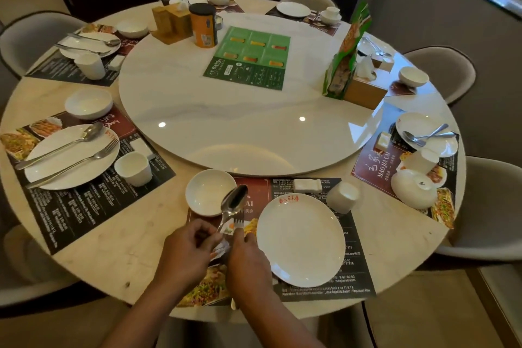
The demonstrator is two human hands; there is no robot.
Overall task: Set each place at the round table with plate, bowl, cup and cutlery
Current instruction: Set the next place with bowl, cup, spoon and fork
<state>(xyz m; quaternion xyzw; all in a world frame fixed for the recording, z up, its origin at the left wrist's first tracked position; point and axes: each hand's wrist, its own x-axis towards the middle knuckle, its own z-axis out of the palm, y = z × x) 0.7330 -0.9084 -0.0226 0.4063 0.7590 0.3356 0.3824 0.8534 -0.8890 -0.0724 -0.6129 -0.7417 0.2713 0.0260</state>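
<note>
At the nearest place, a spoon and a fork are held above the printed placemat, between the small bowl and the dinner plate. The left hand is curled around the spoon's handle, so that the spoon's bowl is raised and tilted over the rim of the small bowl. The right hand is closed on the fork, of which only the tines are seen above the fingers; the handle is hidden.

The two pieces seem to be held one in each hand so that they can be separated and laid down in turn. The dinner plate has been set to the right on the placemat and lies bare, so the cutlery is judged to be the last step at this place. The white cup stands just beyond the plate's far edge; whether it is upright cannot be told.

At the neighbouring place to the left, cutlery is laid slantwise across the neighbouring plate, which suggests the pattern to be followed here. The places are ranged along the outer ring of the desk, presumably so that the turntable in the middle is left free to turn.
</note>
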